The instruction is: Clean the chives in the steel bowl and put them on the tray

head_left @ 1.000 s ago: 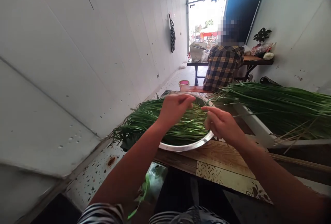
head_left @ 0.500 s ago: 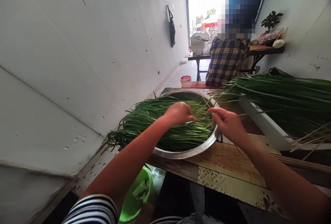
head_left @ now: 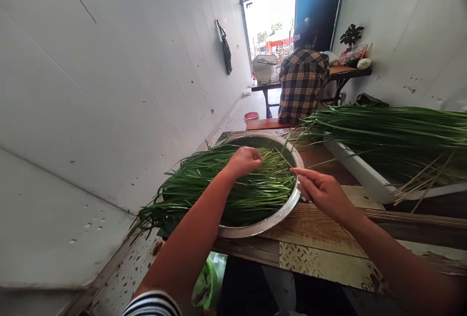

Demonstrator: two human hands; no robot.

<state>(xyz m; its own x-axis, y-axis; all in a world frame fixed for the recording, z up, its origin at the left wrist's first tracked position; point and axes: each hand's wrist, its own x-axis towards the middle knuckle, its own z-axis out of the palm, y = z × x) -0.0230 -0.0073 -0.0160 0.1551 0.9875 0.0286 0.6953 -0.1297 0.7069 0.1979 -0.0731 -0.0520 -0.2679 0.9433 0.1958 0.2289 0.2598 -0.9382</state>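
A wide metal basin (head_left: 272, 221) holds a thick bundle of garlic chives (head_left: 204, 184), pale stems to the right and leaves hanging over its left rim. My left hand (head_left: 245, 161) is closed above the stems, its fingers curled; whatever lies inside them is hidden. Over the basin's right rim my right hand (head_left: 323, 192) pinches a thin tan strand (head_left: 283, 158) between thumb and fingertips. The strand slants up and left across the stems. Whether it is a straw or a dry stalk I cannot tell.
More garlic chives (head_left: 394, 121) lie across a white crate (head_left: 359, 165) at right, with loose tan sticks (head_left: 419, 184) on its edge. The basin stands on a patterned wooden table (head_left: 321, 228). A green bucket (head_left: 209, 282) sits below. A person in a plaid shirt (head_left: 301, 85) sits ahead, facing away.
The view has shifted, so the surroundings sit further left. My left hand has drawn slightly back from the stem ends. The right hand keeps its pinch near the basin's right rim.
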